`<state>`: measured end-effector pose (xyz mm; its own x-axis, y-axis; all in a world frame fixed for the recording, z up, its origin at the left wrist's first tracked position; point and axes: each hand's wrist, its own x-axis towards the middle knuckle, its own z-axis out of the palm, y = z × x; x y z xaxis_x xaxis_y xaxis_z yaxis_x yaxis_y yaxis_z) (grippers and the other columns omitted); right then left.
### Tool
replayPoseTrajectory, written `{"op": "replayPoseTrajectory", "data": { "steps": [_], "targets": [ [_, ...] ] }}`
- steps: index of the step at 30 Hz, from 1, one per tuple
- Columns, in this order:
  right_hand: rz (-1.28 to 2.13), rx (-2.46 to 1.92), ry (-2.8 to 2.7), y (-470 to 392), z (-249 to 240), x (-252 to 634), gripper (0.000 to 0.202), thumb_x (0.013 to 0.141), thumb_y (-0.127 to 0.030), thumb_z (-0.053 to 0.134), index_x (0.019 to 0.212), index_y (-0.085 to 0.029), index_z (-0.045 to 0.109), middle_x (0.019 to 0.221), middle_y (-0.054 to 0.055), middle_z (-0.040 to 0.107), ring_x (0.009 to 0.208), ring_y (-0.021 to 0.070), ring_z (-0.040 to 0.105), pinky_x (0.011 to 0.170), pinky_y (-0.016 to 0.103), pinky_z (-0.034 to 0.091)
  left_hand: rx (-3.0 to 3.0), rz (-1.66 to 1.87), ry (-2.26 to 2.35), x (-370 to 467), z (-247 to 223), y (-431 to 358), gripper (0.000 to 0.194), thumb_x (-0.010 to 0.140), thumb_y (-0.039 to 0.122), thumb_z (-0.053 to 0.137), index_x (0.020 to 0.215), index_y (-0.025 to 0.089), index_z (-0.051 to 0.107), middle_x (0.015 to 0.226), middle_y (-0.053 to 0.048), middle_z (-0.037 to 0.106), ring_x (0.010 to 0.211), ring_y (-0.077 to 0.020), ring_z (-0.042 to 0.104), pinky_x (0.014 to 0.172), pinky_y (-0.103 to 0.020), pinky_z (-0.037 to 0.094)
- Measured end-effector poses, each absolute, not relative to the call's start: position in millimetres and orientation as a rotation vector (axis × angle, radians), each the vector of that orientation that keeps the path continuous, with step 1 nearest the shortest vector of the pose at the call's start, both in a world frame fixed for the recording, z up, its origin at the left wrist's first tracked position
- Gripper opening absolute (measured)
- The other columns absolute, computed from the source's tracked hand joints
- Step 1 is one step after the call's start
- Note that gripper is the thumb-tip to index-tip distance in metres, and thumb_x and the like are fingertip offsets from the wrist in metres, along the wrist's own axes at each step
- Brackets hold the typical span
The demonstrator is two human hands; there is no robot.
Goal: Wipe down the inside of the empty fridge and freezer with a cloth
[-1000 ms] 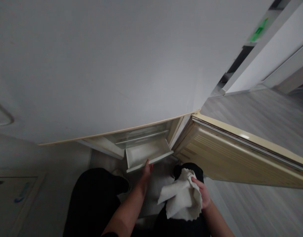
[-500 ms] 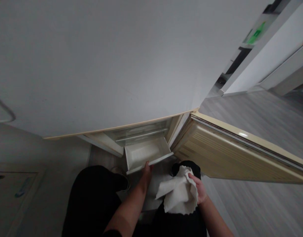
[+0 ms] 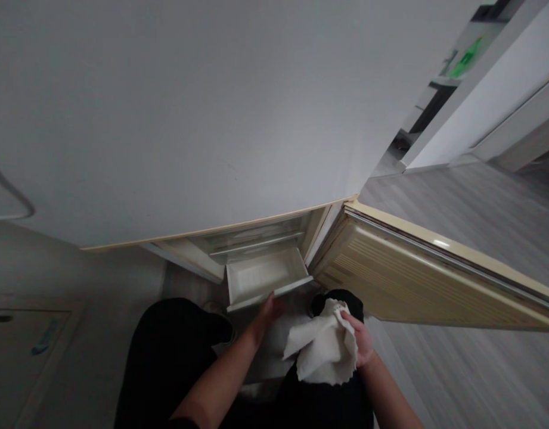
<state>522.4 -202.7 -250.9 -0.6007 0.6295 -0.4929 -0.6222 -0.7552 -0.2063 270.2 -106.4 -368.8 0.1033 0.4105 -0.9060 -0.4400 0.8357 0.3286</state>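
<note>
A white drawer [image 3: 265, 274] juts out of the low compartment of a fridge, below a clear shelf [image 3: 256, 244]. Its inside looks bare. At the drawer's front edge is my left hand [image 3: 269, 311], slightly blurred; whether its fingers touch or grip the edge is not clear. My right hand [image 3: 360, 341] holds a crumpled white cloth [image 3: 328, 345] over my right knee, with its fingers on the cloth's right side.
The lower fridge door [image 3: 426, 268] stands wide open on the right. Above the compartment is the large grey upper door [image 3: 211, 119]. My knees [image 3: 167, 351] flank the drawer. A white cabinet [image 3: 24, 357] is at the lower left.
My left hand has shifted slightly right and lower along the drawer's front, and its fingers look looser. The drawer has barely moved. My right hand still holds the cloth.
</note>
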Motion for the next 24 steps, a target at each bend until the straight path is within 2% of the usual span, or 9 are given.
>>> {"op": "replayPoseTrajectory", "data": {
  "steps": [4, 7, 9, 11, 13, 16, 19, 22, 24],
  "targets": [
    [2.269, -0.726, -0.056, -200.3, -245.9, 519.3, 0.039, 0.092, -0.049, 0.058, 0.075, -0.016, 0.07, 0.068, 0.007, 0.074, 0.077, 0.0203, 0.076, 0.091, 0.034, 0.056, 0.122, 0.439, 1.071, 274.9, -323.3, -125.3, 0.047, 0.093, 0.055, 0.057, 0.092, 0.011, 0.071, 0.086, -0.011, 0.074, 0.081, -0.0239, 0.071, 0.067, -0.028, 0.052],
    [2.268, -0.724, -0.129, -198.6, -242.9, 514.2, 0.042, 0.091, -0.055, 0.057, 0.083, -0.017, 0.071, 0.077, 0.008, 0.077, 0.088, 0.0211, 0.076, 0.097, 0.037, 0.054, 0.212, 0.37, 0.951, 274.4, -288.7, -135.6, 0.06, 0.091, 0.066, 0.053, 0.091, 0.009, 0.073, 0.084, -0.015, 0.074, 0.079, -0.0264, 0.072, 0.07, -0.033, 0.054],
    [2.251, -0.715, -0.158, -198.1, -241.3, 510.8, 0.044, 0.089, -0.06, 0.058, 0.09, -0.019, 0.072, 0.086, 0.007, 0.078, 0.098, 0.0223, 0.075, 0.101, 0.04, 0.052, 0.328, 0.407, 0.957, 273.0, -271.8, -139.4, 0.053, 0.088, 0.06, 0.062, 0.091, 0.009, 0.074, 0.081, -0.014, 0.074, 0.078, -0.0274, 0.071, 0.073, -0.036, 0.054],
    [2.24, -0.695, -0.165, -198.2, -239.9, 508.8, 0.046, 0.085, -0.065, 0.061, 0.095, -0.021, 0.072, 0.092, 0.007, 0.078, 0.105, 0.0232, 0.073, 0.103, 0.041, 0.05, 0.417, 0.497, 1.001, 271.5, -261.0, -140.4, 0.035, 0.079, 0.042, 0.078, 0.092, 0.01, 0.074, 0.08, -0.011, 0.074, 0.076, -0.026, 0.07, 0.073, -0.035, 0.053],
    [2.229, -0.685, -0.163, -199.1, -238.1, 508.1, 0.048, 0.083, -0.066, 0.064, 0.1, -0.022, 0.072, 0.095, 0.006, 0.078, 0.109, 0.0232, 0.071, 0.104, 0.042, 0.049, 0.456, 0.616, 1.05, 268.6, -254.5, -138.4, 0.03, 0.069, 0.028, 0.084, 0.092, 0.012, 0.074, 0.08, -0.008, 0.074, 0.074, -0.0242, 0.069, 0.073, -0.034, 0.053],
    [2.131, -0.705, -0.178, -201.9, -234.5, 503.3, 0.046, 0.085, -0.064, 0.065, 0.111, -0.027, 0.069, 0.108, 0.005, 0.076, 0.111, 0.0219, 0.069, 0.105, 0.044, 0.048, 0.513, 0.841, 1.124, 257.0, -245.1, -132.6, 0.029, 0.071, 0.031, 0.079, 0.094, 0.014, 0.073, 0.084, -0.006, 0.075, 0.084, -0.0262, 0.069, 0.079, -0.034, 0.053],
    [1.83, -0.851, -0.309, -204.6, -232.5, 482.0, 0.047, 0.085, -0.059, 0.069, 0.123, -0.032, 0.064, 0.131, 0.006, 0.067, 0.118, 0.0227, 0.064, 0.107, 0.047, 0.046, 0.579, 0.999, 1.197, 237.8, -226.7, -129.1, 0.027, 0.072, 0.033, 0.077, 0.093, 0.017, 0.073, 0.091, -0.005, 0.074, 0.104, -0.0305, 0.067, 0.093, -0.036, 0.052],
    [1.363, -1.178, -0.637, -202.1, -236.8, 439.7, 0.04, 0.083, -0.047, 0.077, 0.119, -0.031, 0.068, 0.138, 0.006, 0.06, 0.131, 0.0238, 0.053, 0.117, 0.045, 0.035, 0.898, 0.986, 1.197, 223.4, -197.2, -133.3, 0.021, 0.068, 0.024, 0.083, 0.086, 0.018, 0.073, 0.11, -0.008, 0.071, 0.124, -0.0331, 0.058, 0.114, -0.039, 0.042],
    [1.193, -1.27, -0.829, -195.7, -243.8, 405.2, 0.033, 0.082, -0.042, 0.078, 0.111, -0.028, 0.073, 0.14, 0.006, 0.058, 0.139, 0.0243, 0.045, 0.123, 0.042, 0.026, 1.179, 0.883, 1.122, 221.5, -176.1, -141.0, 0.017, 0.068, 0.021, 0.082, 0.083, 0.019, 0.074, 0.123, -0.012, 0.067, 0.135, -0.036, 0.05, 0.123, -0.041, 0.031]
  ]
}}
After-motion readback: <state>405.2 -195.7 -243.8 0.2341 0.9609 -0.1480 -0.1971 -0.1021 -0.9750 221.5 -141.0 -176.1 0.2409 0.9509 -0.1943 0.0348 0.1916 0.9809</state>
